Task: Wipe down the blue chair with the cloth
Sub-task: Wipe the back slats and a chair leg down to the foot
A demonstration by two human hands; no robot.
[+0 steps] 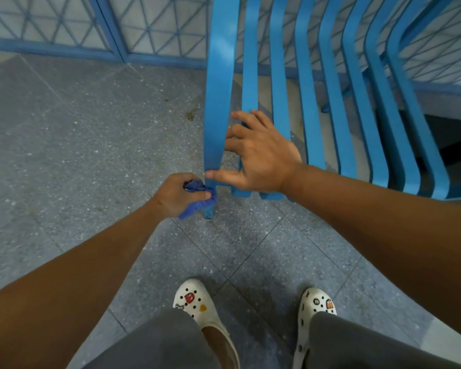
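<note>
Left hand (176, 196) grips bunched cloth (197, 199) against the blue chair (304, 102) front-left leg. Right hand (258, 155) fingers spread, resting on seat's front edge.

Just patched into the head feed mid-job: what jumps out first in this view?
The blue chair fills the upper right, its curved slats sweeping down toward the person. At centre, the left hand grips a bunched blue cloth against the chair's leftmost front leg, while the right hand rests on the slats beside it. At the bottom, white clogs with bright charms stand on the grey speckled floor.
</note>
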